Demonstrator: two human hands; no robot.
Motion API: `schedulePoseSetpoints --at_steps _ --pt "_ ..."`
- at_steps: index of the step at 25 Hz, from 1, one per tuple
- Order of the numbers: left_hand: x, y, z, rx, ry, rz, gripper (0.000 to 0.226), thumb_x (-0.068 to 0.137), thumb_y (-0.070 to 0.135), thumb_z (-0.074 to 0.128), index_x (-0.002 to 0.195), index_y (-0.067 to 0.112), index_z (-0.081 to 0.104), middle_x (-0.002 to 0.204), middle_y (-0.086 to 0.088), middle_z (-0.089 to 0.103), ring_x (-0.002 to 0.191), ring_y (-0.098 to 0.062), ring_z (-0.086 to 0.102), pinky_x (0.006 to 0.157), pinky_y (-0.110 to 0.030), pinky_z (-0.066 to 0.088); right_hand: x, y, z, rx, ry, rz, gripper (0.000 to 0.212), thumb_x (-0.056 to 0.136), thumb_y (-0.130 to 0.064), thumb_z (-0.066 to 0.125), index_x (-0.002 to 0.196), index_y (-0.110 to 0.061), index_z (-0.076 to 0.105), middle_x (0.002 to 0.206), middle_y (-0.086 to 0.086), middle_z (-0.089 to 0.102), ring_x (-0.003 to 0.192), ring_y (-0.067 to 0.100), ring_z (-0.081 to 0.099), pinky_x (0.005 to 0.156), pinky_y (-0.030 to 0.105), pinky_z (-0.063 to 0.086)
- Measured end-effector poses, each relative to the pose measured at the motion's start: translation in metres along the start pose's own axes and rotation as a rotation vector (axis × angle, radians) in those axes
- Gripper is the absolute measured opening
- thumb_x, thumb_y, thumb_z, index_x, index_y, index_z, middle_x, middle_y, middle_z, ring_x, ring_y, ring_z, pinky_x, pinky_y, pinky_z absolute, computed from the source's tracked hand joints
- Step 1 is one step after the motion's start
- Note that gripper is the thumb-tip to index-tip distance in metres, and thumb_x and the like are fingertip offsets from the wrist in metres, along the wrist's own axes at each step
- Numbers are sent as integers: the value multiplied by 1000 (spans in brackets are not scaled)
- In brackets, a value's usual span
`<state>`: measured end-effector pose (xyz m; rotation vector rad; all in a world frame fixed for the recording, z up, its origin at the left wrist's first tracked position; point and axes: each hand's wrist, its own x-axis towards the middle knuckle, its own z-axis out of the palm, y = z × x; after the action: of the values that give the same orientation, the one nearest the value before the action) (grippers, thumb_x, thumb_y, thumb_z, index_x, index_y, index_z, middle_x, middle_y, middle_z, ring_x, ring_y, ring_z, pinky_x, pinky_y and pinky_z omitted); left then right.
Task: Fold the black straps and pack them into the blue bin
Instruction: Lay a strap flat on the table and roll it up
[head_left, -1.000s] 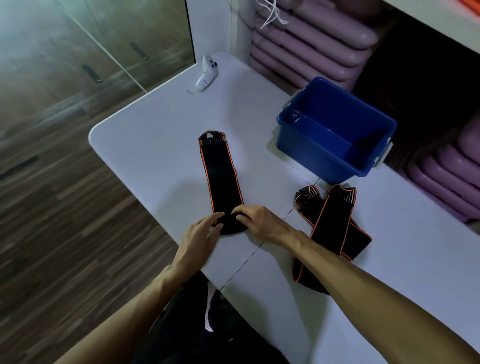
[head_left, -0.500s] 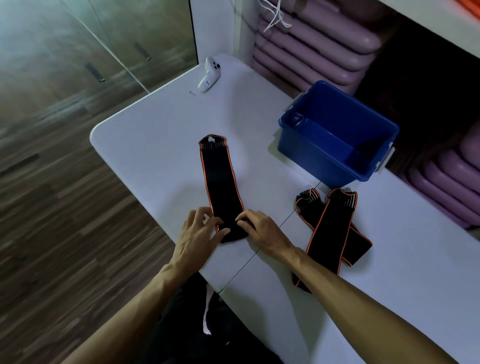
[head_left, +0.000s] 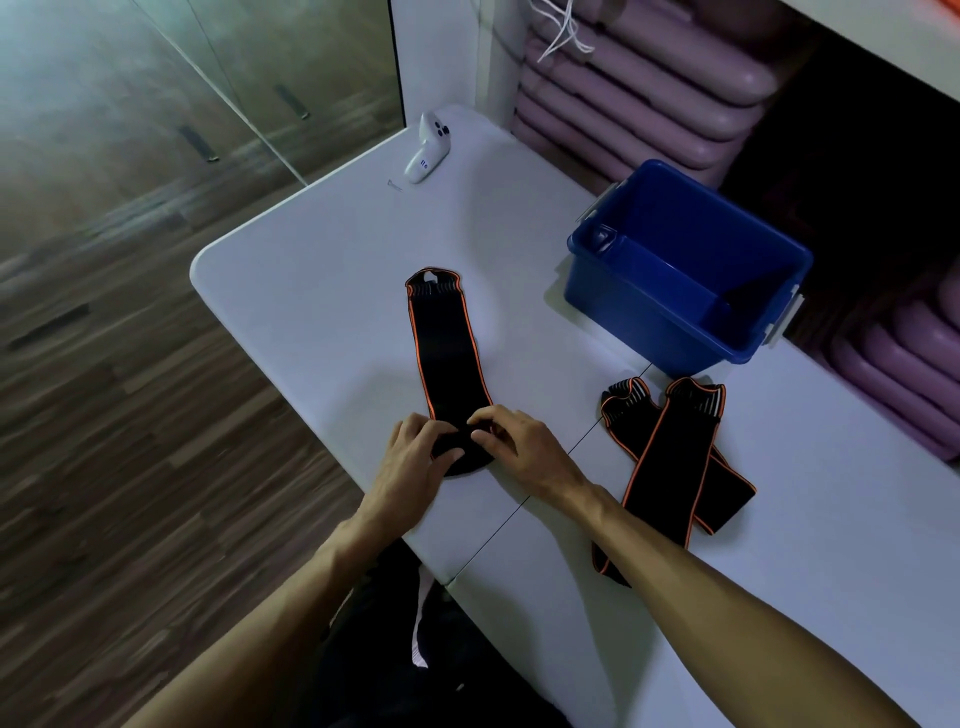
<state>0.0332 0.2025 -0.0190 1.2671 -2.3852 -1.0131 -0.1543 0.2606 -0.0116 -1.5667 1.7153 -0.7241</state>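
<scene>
Item: strap (head_left: 449, 358), black with orange edging, laid flat and lengthwise on the table (head_left: 311, 291), far end pointing toward the table's back edge.

Handling: our left hand (head_left: 415, 457) and right hand (head_left: 519, 441) both sit on its near end. A second ago our fingers lay flatter on the cloth; now both sets are curled, pinching the near end, which has begun to lift and turn over on itself. We judge this the start of the first fold or roll; most of the length is not yet folded.

Stock awaiting: a heap of straps (head_left: 670, 457), crossed over one another, to the right of our right forearm, just in front of the bin.

Receptacle: blue bin (head_left: 649, 322), at the back right of the table, well apart from the strap in hand; we see no strap inside it.

Sundry: white controller (head_left: 428, 148) at the far corner.
</scene>
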Motion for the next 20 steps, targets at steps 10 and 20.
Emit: schedulePoseSetpoints --at_steps 10,20 --pt "31 7 -10 307 35 125 21 95 31 50 109 15 56 100 -3 66 89 -25 54 75 -35 42 13 -5 -8 4 -19 87 24 101 -19 50 124 -23 51 77 -13 58 72 3 60 64 20 50" --pt "35 -5 -12 108 25 -110 40 87 47 59 114 18 53 102 0 53 92 -18 50 76 -33 45 15 -5 15 -51 106 153 30 97 -5 54 126 -11 59 120 7 52 112 23 57 97 29 49"
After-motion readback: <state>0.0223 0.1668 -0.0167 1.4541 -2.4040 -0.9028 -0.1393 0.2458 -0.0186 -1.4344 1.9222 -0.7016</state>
